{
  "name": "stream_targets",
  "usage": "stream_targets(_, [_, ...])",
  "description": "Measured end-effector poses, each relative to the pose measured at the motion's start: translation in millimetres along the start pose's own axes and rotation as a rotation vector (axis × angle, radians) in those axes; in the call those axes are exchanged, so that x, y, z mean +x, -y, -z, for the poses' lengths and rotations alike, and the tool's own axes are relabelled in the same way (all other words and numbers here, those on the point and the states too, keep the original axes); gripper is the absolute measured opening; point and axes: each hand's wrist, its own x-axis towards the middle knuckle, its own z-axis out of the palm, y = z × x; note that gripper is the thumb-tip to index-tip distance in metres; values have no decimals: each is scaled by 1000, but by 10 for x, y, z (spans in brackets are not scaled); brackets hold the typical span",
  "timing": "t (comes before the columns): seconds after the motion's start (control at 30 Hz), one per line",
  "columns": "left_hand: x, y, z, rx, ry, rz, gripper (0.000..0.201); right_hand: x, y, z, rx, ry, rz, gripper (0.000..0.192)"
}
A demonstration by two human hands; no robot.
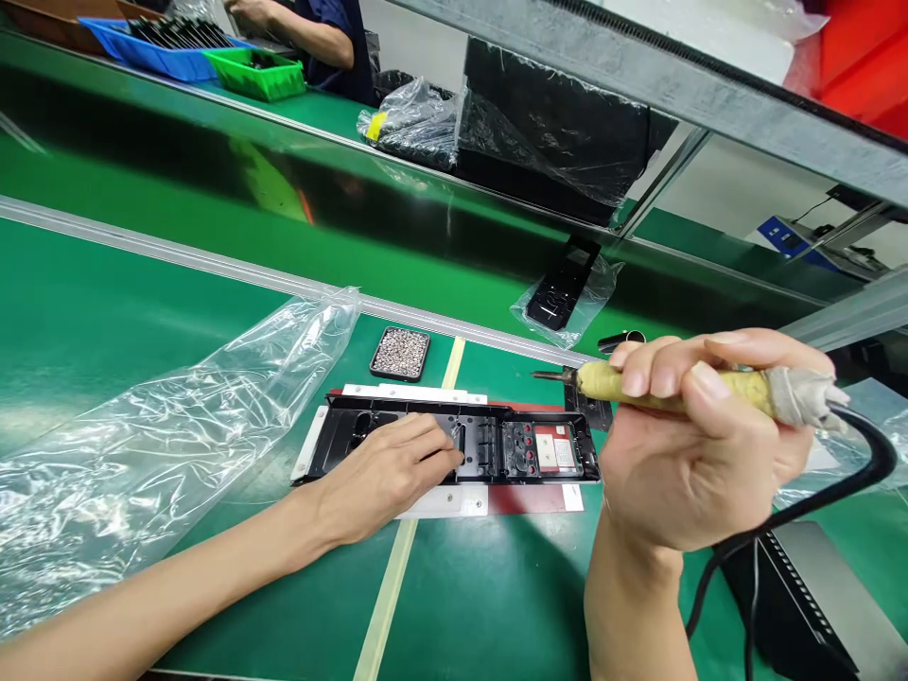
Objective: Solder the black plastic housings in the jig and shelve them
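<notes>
My right hand [699, 440] grips a soldering iron [673, 386] by its yellow-wrapped handle. The iron's thin metal tip points left, above the green bench and apart from the parts below. A long black plastic housing [489, 443] lies open side up in a fixture with white edge plates [454, 501]. My left hand [397, 468] rests over the housing's middle, its fingers bent and drawn together at the inside. Whatever those fingertips hold, if anything, is too small to make out. Just behind the housing sits a small black tray [399, 353] full of tiny metal pieces.
Clear plastic sheeting [177, 426] spreads across the left of the bench. Another black part [564, 284] lies on a plastic bag beyond the metal rail. A dark slotted metal box [815, 596] stands at right. Across the line, a co-worker's arm [312, 33] is near blue [160, 57] and green bins [259, 78].
</notes>
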Motion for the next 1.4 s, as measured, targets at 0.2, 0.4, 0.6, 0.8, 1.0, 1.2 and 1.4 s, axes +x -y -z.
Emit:
stream_targets(0.2, [-17, -10, 15, 155, -13, -143, 24, -120, 42, -97, 54, 78, -55, 14])
stream_targets(0.4, [-84, 19, 47, 69, -207, 1, 25, -249, -26, -204, 145, 134, -304, 31])
stream_targets(0.6, [-133, 123, 56, 115, -451, 173, 28, -408, -76, -297, 221, 247, -515, 41])
stream_targets(0.8, [-182, 193, 103, 93, -523, 267, 24, -509, -130, -344, 192, 256, -538, 39])
stream_targets(1.0, [-203, 207, 126, 66, -556, 293, 22, -568, -153, -375, 153, 273, -544, 37])
stream_targets(1.2, [-215, 209, 95, 26, -565, 300, 21, -598, -178, -390, 107, 309, -527, 40])
stream_targets(1.4, [-216, 238, 166, -108, -613, 378, 17, -650, -215, -375, 105, 356, -505, 38])
